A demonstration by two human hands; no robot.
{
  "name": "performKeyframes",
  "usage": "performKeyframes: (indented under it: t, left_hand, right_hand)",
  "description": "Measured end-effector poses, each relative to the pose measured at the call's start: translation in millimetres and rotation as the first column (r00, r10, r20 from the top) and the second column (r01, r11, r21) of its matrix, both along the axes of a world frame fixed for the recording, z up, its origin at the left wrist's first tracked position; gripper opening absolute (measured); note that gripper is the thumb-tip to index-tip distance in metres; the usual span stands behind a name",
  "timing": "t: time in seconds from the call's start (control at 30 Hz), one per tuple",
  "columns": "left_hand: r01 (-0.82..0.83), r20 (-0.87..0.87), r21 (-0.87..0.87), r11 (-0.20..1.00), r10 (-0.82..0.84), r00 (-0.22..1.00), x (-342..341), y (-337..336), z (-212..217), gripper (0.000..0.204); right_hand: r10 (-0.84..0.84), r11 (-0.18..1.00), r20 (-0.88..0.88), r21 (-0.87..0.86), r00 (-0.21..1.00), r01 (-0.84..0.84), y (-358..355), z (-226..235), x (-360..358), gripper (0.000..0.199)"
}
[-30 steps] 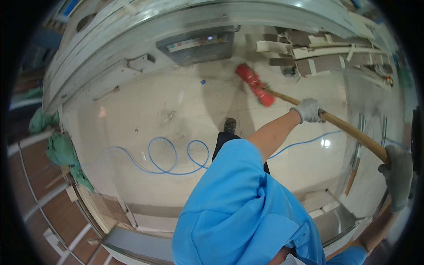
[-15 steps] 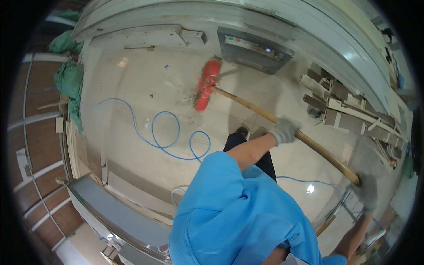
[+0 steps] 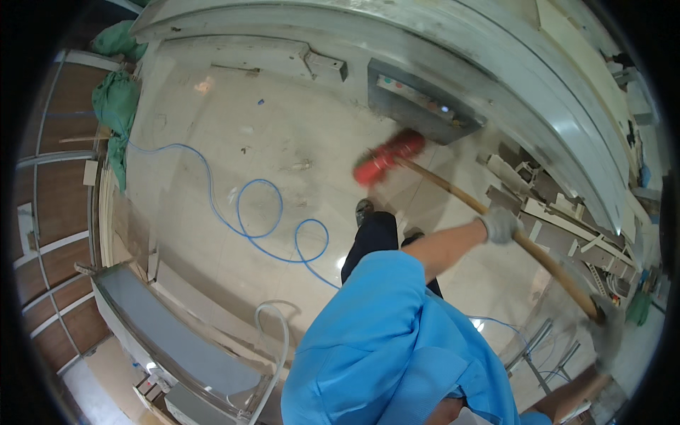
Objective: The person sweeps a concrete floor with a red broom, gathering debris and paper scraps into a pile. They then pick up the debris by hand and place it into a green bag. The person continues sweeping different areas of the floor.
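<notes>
A broom with a red bristle head (image 3: 388, 159), blurred by motion, is tilted over the pale tiled floor near a low dark grey control box (image 3: 422, 106). Its long wooden handle (image 3: 549, 263) slopes down to the right. My left hand (image 3: 500, 225), in a grey-white glove, is wrapped round the middle of the handle. Gloved as well, my right hand (image 3: 606, 336) is at the handle's end and closed on it, though it is smeared. Small scraps and dusty smudges (image 3: 301, 166) lie on the floor left of the broom head.
A blue hose (image 3: 262, 205) loops over the floor at left. Off-cut boards and scrap (image 3: 567, 223) are piled at right. A long metal machine (image 3: 496, 49) spans the far side. Green sacks (image 3: 115, 99) hang at far left, and a grey-topped bench (image 3: 177, 333) stands at near left.
The broom head has swept right, from left of the control box to below it, and turned. Both hands have moved right with the handle. My body and feet have shifted too.
</notes>
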State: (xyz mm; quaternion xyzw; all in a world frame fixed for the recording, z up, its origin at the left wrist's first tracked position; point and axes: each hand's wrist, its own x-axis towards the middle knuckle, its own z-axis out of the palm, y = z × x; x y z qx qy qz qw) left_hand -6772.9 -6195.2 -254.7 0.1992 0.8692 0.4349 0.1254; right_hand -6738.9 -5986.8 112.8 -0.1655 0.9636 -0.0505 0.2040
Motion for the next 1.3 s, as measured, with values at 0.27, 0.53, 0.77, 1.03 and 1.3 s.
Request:
performKeyframes:
  t: [0.27, 0.53, 0.77, 1.03, 1.3]
  left_hand:
    - [-0.327, 0.031, -0.57, 0.754, 0.418, 0.908, 49, -339, -105, 0.015]
    - [-0.403, -0.124, -0.276, 0.873, 0.383, 0.915, 73, -212, 14, 0.011]
    - [-0.29, 0.032, 0.187, 0.939, 0.289, 0.957, 136, -182, 44, 0.015]
    - [-0.558, 0.004, -0.46, 0.69, 0.631, 0.776, 166, -385, -72, 0.013]
    - [-0.937, -0.384, 0.08, 0.339, 0.878, 0.285, 93, -380, 35, 0.027]
  right_hand:
    - [0.491, 0.87, 0.046, -0.086, 0.87, -0.486, -257, -202, -25, 0.055]
    - [0.256, 0.963, 0.17, 0.039, 0.951, -0.266, -181, -15, -38, 0.051]
    - [0.456, 0.869, 0.154, 0.139, 0.877, -0.476, -223, 52, 5, 0.031]
    - [0.571, 0.821, 0.064, -0.044, 0.819, -0.569, -354, -147, 38, 0.048]
    - [0.583, 0.733, -0.097, -0.367, 0.807, -0.573, -309, -40, -137, 0.046]
